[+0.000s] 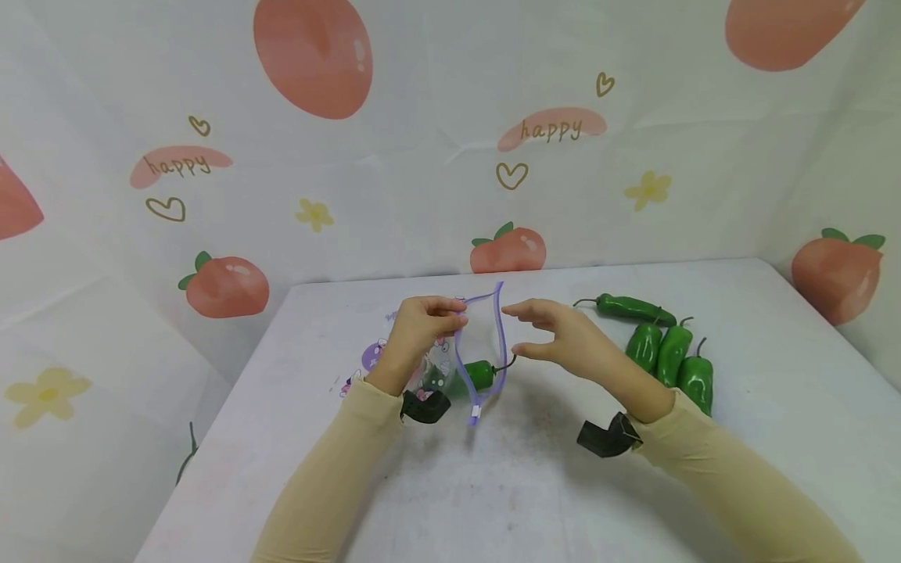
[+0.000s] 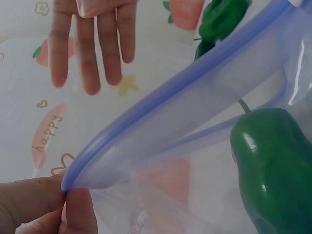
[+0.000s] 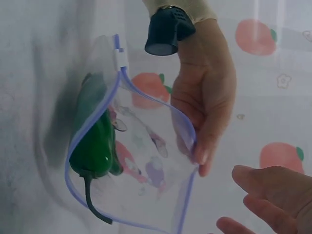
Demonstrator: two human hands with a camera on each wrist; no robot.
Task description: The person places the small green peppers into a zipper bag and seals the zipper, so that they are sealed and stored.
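Note:
My left hand pinches the purple rim of a clear zip bag between thumb and fingers. The bag's mouth gapes toward the right, and its white slider sits at the near end of the rim. Inside lies a green chili pepper, its stem poking out through the mouth. Behind it, more green shows through the printed plastic. My right hand hovers just right of the mouth, thumb and fingers apart, holding nothing.
Several green peppers lie in a group on the right of the white table, one of them crosswise behind the others. A printed cloth with peaches hangs behind the table. Each wrist carries a black camera.

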